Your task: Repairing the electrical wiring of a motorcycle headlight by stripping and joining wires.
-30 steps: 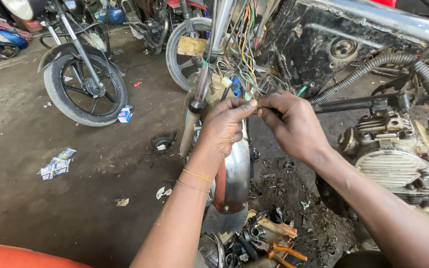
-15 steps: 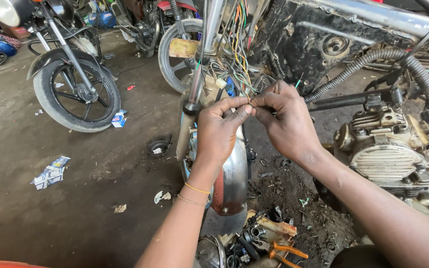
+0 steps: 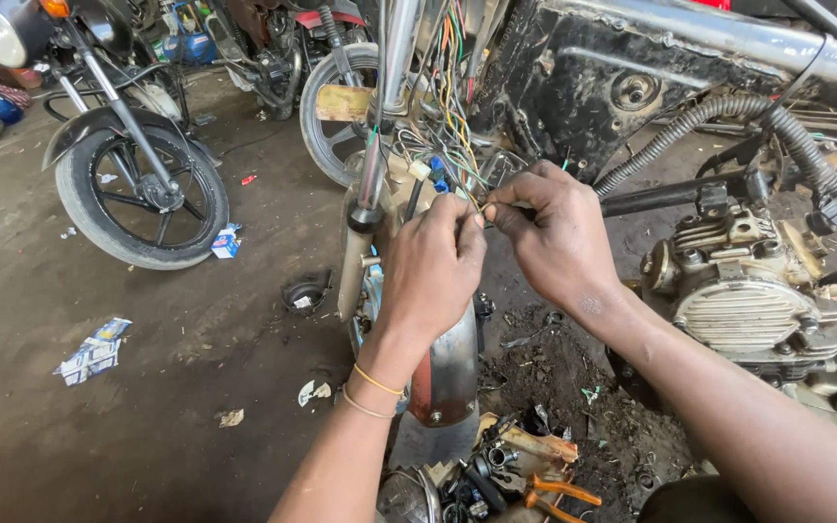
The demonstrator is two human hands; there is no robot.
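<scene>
Head view, nearest first: orange-handled pliers (image 3: 559, 492) lie among dark metal parts on the dirt floor, below the dented chrome front mudguard (image 3: 446, 373) of the stripped motorcycle. Above that mudguard the left hand (image 3: 430, 266), with thin yellow bands at its wrist, is closed with its fingertips pinched on a thin wire end. The right hand (image 3: 554, 237) meets it from the other side, thumb and forefinger nipped shut on the same strand, which leads up into the loose bundle of green, yellow and orange wires (image 3: 448, 107) hanging beside the chrome fork tube (image 3: 391, 97).

Compared with a second ago, both hands sit slightly lower and closer to the mudguard, and the fingertips have drawn tighter together, so the work on the strand is under way rather than finished. The wire tip itself is hidden between the fingers.

Right of the mudguard sits a grey finned engine block (image 3: 753, 305). Farther left stands a black-tyred motorcycle front wheel (image 3: 142, 199), cut off above.
</scene>
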